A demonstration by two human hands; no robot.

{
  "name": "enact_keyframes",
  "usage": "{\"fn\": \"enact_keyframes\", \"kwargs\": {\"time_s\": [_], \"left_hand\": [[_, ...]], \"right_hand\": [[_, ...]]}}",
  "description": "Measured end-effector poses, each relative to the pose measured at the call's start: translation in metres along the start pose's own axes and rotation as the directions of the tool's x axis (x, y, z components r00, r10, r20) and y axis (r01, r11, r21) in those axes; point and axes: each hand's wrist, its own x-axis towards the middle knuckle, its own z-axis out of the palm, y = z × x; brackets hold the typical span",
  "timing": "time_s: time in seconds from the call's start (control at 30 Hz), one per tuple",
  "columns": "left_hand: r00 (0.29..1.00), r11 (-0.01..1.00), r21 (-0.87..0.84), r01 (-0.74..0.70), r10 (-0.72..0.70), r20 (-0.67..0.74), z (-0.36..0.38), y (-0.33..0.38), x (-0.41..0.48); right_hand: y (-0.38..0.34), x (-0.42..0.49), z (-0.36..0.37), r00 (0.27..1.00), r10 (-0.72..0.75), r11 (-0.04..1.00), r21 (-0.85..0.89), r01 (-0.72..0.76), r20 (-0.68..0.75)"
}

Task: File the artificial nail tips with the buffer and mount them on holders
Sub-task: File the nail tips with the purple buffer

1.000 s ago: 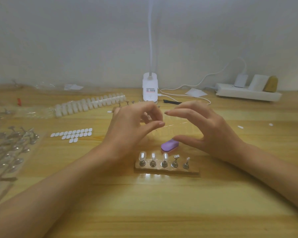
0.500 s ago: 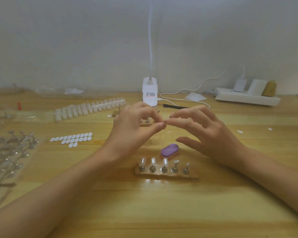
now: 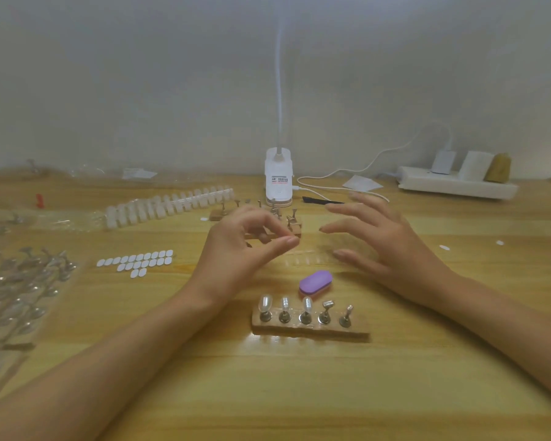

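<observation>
Our left hand [image 3: 245, 246]: thumb and forefinger pinched together, anything between we cannot tell. Our right hand [image 3: 385, 246]: fingers spread, empty. Purple buffer [image 3: 315, 281] on table [image 3: 268, 393], just behind holder block [image 3: 309, 327]; three nail tips [image 3: 264, 303] mounted.

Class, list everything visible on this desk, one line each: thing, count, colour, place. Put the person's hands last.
near block: one, wooden, front centre, five metal holders, three bearing clear tips
buffer: one, purple, centre, behind the near block
far block: wooden, centre back, partly hidden, count unclear
nail-tip strip: one, white, back left
sticky pads: a cluster, white, left of centre
loose holders: many, metal, far left
lamp base: one, white, back centre
power strip: one, white, back right
left hand: one, thumb and forefinger pinched, contents unclear
right hand: one, open, fingers spread, right of centre
</observation>
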Motion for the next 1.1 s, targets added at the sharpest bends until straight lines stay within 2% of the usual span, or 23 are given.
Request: {"fn": "enact_keyframes", "kwargs": {"time_s": [0.1, 0.2, 0.37, 0.5, 0.57, 0.63, 0.7, 0.77, 0.8, 0.93, 1.0, 1.1], "left_hand": [[0.997, 0.986, -0.153, 0.06, -0.054, 0.048, 0.0, -0.004, -0.004], [0.989, 0.97, -0.228, 0.087, -0.057, 0.136, 0.001, -0.003, -0.007], [0.985, 0.954, -0.283, 0.099, -0.053, 0.166, 0.001, -0.003, -0.008], [0.982, 0.963, -0.253, 0.091, -0.044, 0.185, 0.002, -0.005, -0.008], [0.982, 0.962, -0.26, 0.089, -0.042, 0.181, 0.001, -0.005, -0.008], [0.982, 0.953, -0.288, 0.093, -0.039, 0.185, 0.001, -0.003, -0.008], [0.982, 0.948, -0.308, 0.085, -0.028, 0.186, 0.0, -0.002, -0.008], [0.984, 0.942, -0.324, 0.083, -0.027, 0.176, 0.0, -0.001, -0.008], [0.985, 0.94, -0.329, 0.086, -0.03, 0.172, 0.0, -0.001, -0.008], [0.984, 0.929, -0.355, 0.101, -0.04, 0.175, -0.001, -0.001, -0.008], [0.984, 0.933, -0.346, 0.095, -0.034, 0.177, 0.0, -0.001, -0.008], [0.982, 0.938, -0.339, 0.065, 0.0, 0.188, 0.001, 0.0, -0.009]], "right_hand": [[-0.008, 0.001, -0.003, 0.997, -0.049, 0.98, 0.194, 0.036, 0.064], [-0.016, -0.002, 0.002, 0.981, -0.072, 0.963, 0.27, 0.021, 0.178], [-0.019, -0.003, -0.003, 0.986, 0.039, 0.877, 0.466, -0.113, 0.165], [-0.029, -0.003, -0.003, 0.98, 0.094, 0.794, 0.581, -0.18, 0.176], [-0.036, -0.002, -0.003, 0.969, 0.116, 0.684, 0.69, -0.237, 0.218], [-0.041, -0.003, -0.001, 0.946, 0.135, 0.502, 0.802, -0.322, 0.295], [-0.045, -0.005, 0.002, 0.914, 0.161, 0.32, 0.856, -0.406, 0.373], [-0.046, -0.006, 0.004, 0.892, 0.18, 0.212, 0.869, -0.447, 0.415], [-0.046, -0.006, 0.005, 0.889, 0.189, 0.207, 0.868, -0.451, 0.417], [-0.046, -0.003, 0.005, 0.891, 0.209, 0.309, 0.837, -0.452, 0.403], [-0.045, -0.002, 0.005, 0.885, 0.22, 0.284, 0.84, -0.461, 0.411], [-0.045, -0.002, 0.004, 0.878, 0.213, 0.182, 0.866, -0.466, 0.428]]}}
